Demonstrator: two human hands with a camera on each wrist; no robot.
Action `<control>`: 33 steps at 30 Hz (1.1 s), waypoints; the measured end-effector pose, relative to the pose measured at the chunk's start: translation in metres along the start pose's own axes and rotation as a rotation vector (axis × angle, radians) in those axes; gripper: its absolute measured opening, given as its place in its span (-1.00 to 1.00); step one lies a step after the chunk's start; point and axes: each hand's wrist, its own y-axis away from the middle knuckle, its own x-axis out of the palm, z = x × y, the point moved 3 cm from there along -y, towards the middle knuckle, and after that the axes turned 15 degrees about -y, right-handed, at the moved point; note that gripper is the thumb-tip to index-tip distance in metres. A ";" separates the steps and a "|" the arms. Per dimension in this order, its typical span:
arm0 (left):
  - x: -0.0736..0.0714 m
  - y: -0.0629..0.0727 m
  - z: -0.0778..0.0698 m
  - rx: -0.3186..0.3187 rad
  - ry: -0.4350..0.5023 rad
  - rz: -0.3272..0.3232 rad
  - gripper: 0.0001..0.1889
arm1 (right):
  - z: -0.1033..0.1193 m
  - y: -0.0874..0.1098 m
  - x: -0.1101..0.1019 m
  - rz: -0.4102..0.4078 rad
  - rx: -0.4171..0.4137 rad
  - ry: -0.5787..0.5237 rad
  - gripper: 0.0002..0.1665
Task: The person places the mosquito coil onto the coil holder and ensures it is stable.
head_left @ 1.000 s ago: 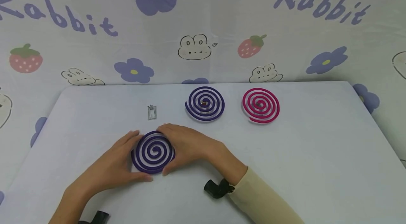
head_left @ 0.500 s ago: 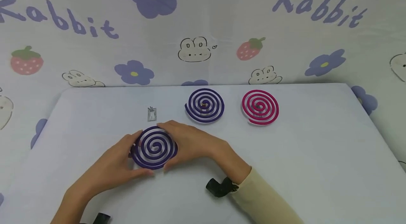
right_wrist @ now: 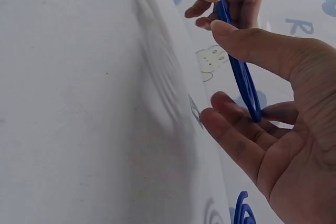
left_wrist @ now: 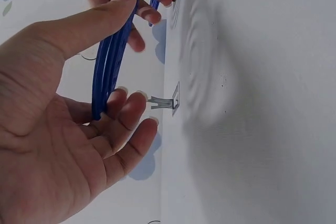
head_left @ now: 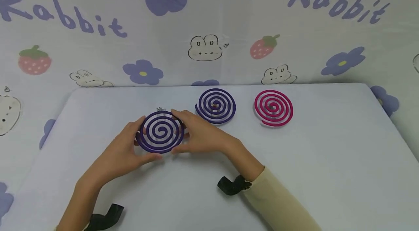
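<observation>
Both hands hold one dark blue mosquito coil by its rim, above the white table. My left hand grips the left side and my right hand the right side, thumbs at the near edge. In the left wrist view the coil is clear of the tabletop, and a small upright metal stand is on the table just past the fingertips. From above, the coil covers most of that stand. The right wrist view shows the coil edge-on between thumb and fingers.
At the back of the white table, a second dark blue coil rests on a stand, with a pink coil to its right. A printed cloth hangs behind. Black elbow-shaped pieces sit at both wrists.
Both hands have moved the coil away from the person, towards the back of the table. It now overlaps the small metal stand, which lay uncovered beyond it before. The view has shifted slightly.
</observation>
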 end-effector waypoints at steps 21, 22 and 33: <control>-0.021 -0.040 0.007 -0.043 0.071 -0.009 0.29 | -0.006 -0.047 -0.003 -0.404 -0.008 -0.594 -0.25; -0.022 -0.042 0.007 -0.041 0.079 0.002 0.30 | -0.006 -0.049 -0.004 -0.419 -0.003 -0.595 -0.26; -0.040 -0.064 0.022 -0.106 0.260 0.140 -0.17 | -0.003 -0.067 -0.007 -0.593 0.123 -0.655 -0.29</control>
